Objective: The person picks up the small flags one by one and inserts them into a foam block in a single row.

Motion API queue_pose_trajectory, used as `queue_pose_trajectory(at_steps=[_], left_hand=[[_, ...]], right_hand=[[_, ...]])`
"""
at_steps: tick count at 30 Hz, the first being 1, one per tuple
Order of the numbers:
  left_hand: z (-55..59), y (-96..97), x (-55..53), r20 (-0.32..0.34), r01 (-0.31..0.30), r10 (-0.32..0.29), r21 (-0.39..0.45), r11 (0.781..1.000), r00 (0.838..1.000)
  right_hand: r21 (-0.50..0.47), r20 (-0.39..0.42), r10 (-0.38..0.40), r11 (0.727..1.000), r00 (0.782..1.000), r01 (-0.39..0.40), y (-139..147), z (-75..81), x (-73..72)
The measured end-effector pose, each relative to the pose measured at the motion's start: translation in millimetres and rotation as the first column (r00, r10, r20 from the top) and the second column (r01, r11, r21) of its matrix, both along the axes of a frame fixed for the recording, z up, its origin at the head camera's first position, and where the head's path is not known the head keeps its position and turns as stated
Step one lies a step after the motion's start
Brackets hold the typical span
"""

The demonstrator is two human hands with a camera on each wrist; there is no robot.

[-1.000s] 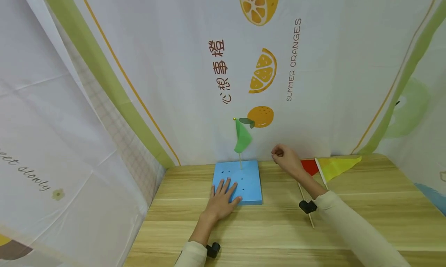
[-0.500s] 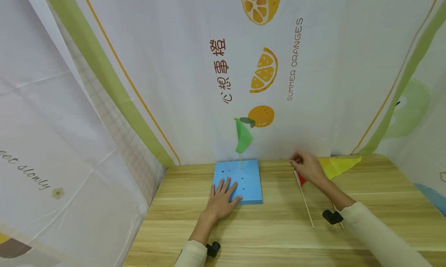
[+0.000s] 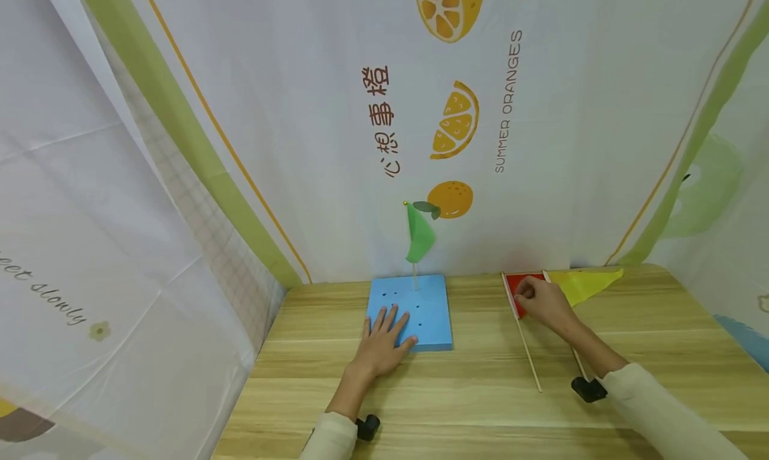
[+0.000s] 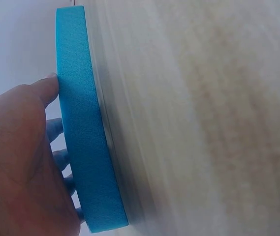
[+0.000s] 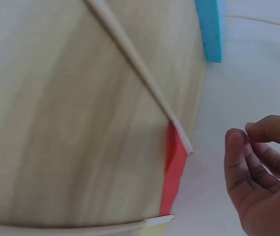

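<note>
One green flag [image 3: 420,236] stands in blue block [image 3: 435,320], left hand [image 3: 380,350] on it, fingers spread; red flag [image 5: 174,172] and yellow flag [image 3: 584,286] seemingly remain, right hand [image 3: 547,305] near them, fingers curled, empty.

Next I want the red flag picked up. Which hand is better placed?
Probably the right hand: it is close to the red flag and appears to hold nothing. The left hand lies spread on the blue board, farther from that flag.
</note>
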State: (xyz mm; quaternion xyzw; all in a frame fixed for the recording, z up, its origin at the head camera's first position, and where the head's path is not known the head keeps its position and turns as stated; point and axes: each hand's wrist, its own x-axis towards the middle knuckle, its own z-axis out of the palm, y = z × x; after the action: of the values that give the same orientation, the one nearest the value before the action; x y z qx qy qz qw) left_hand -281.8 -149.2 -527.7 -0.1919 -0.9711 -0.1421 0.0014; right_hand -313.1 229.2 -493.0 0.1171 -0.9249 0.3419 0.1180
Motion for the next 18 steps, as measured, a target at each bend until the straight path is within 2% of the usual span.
queue_pose_trajectory(at_steps=[6, 8, 18], left_hand=[[1.9, -0.5, 0.6, 0.005, 0.002, -0.002, -0.004, 1.000, 1.000], [2.5, -0.6, 0.6, 0.002, 0.005, -0.005, 0.000, 1.000, 1.000], [-1.4, -1.5, -0.6, 0.014, 0.000, 0.000, 0.003, 1.000, 1.000]], right_hand=[[0.047, 0.116, -0.007, 0.999, 0.993, 0.001, 4, -13.3, 6.4], [0.065, 0.132, -0.009, 0.998, 0.991, 0.000, 6, -17.4, 7.4], [0.063, 0.135, 0.007, 0.998, 0.991, -0.015, 1, -31.3, 10.9]])
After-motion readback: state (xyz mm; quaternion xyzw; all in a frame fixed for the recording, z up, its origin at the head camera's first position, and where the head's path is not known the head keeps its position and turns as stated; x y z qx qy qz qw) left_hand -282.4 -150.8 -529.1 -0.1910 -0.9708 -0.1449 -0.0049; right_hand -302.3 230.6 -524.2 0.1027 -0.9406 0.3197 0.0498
